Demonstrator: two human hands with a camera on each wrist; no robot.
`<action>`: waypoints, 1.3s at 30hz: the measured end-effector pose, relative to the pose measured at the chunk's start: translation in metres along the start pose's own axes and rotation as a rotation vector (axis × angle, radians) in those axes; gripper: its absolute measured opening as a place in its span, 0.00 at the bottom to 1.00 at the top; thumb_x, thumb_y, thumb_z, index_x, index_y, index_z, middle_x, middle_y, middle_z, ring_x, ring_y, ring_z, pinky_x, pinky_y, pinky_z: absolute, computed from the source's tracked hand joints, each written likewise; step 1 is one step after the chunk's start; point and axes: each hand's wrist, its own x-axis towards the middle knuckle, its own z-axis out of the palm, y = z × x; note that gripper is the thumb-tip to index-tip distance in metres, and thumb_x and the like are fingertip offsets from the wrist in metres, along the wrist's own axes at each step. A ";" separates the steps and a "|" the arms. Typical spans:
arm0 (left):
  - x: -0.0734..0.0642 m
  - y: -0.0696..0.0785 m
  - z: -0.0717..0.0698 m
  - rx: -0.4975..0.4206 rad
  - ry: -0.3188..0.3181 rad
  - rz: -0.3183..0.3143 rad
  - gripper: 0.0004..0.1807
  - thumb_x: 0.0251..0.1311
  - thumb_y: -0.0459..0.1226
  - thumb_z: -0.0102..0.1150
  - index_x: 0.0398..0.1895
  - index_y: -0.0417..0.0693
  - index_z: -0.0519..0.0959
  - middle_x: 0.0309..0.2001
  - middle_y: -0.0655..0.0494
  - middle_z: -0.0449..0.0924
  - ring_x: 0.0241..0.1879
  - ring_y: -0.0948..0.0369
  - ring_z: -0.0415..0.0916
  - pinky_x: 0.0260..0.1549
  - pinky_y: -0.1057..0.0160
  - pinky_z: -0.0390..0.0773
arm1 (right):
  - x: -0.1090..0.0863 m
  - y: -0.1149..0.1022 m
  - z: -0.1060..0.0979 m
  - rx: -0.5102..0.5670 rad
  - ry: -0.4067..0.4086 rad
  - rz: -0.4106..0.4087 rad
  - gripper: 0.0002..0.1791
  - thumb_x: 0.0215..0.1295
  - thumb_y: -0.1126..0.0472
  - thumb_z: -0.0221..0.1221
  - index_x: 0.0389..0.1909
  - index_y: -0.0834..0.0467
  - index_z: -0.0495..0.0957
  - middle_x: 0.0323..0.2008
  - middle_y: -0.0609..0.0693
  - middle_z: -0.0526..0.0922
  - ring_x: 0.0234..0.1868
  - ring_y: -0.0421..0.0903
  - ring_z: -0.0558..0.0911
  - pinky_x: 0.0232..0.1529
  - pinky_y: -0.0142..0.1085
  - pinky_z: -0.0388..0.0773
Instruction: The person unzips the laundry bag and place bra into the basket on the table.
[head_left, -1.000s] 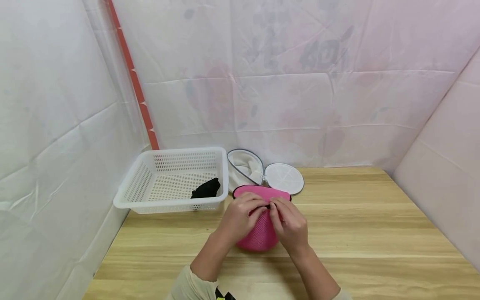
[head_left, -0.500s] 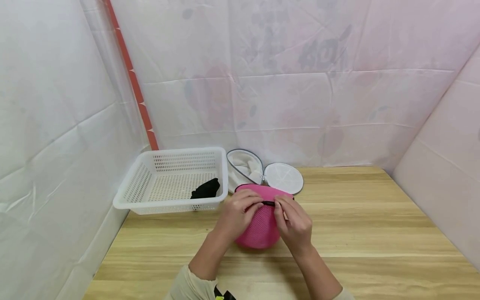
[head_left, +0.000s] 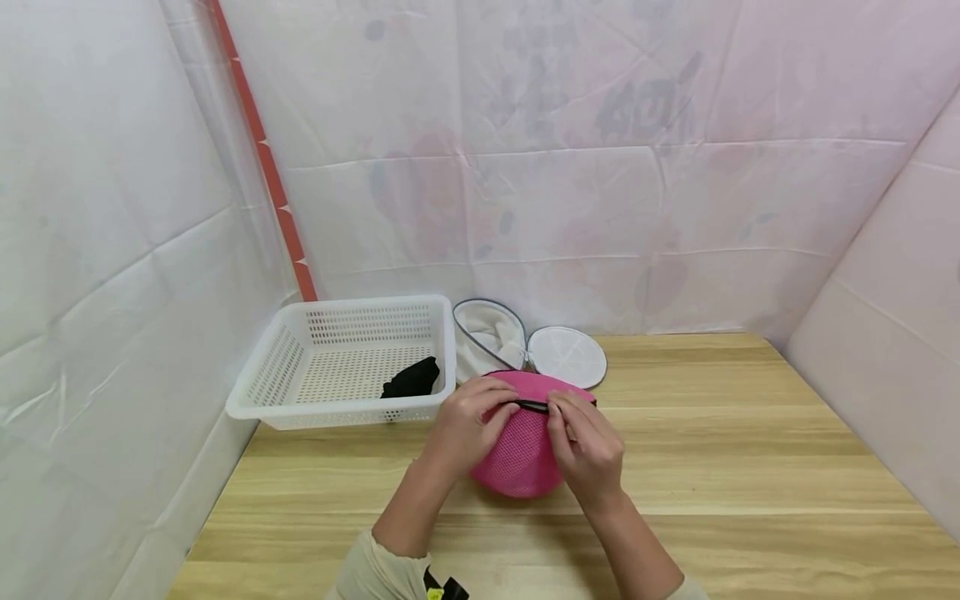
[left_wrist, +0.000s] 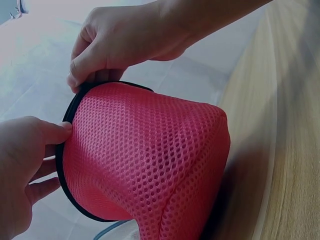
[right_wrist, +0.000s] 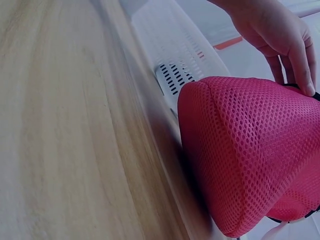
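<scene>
A pink mesh laundry bag [head_left: 517,458] with a black zipper edge [head_left: 533,407] stands on the wooden table. My left hand [head_left: 467,425] pinches that edge on its left side, thumb against the mesh side in the left wrist view. On the right, my right hand [head_left: 588,446] pinches the same edge, a short stretch of black trim showing between the two hands. The mesh bag [left_wrist: 145,150] looks puffed out; what it holds is hidden. Whether either hand has the zipper pull cannot be told.
A white perforated basket [head_left: 255,400] at the left holds a black cloth item [head_left: 412,378]. Behind the pink bag, a white mesh bag [head_left: 472,354] with its round lid [head_left: 567,356] folded open lies by the back wall.
My hands have moved apart along the black edge, the left one going left and the right one slightly right. The pink bag's top has turned and shifted a little right.
</scene>
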 end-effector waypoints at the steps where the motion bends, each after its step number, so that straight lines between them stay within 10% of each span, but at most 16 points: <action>1: 0.000 0.000 0.000 0.007 0.000 0.002 0.07 0.57 0.34 0.69 0.39 0.45 0.88 0.42 0.55 0.86 0.49 0.61 0.81 0.58 0.69 0.75 | 0.000 0.000 0.000 0.003 -0.002 0.001 0.16 0.70 0.61 0.58 0.31 0.70 0.85 0.31 0.61 0.87 0.31 0.56 0.86 0.47 0.33 0.83; 39: 0.001 0.014 0.002 0.035 -0.068 0.032 0.05 0.57 0.34 0.69 0.37 0.47 0.87 0.38 0.58 0.86 0.44 0.64 0.81 0.49 0.68 0.80 | -0.006 -0.002 0.002 -0.013 -0.059 0.000 0.16 0.71 0.61 0.56 0.34 0.70 0.85 0.33 0.60 0.87 0.33 0.55 0.86 0.51 0.30 0.81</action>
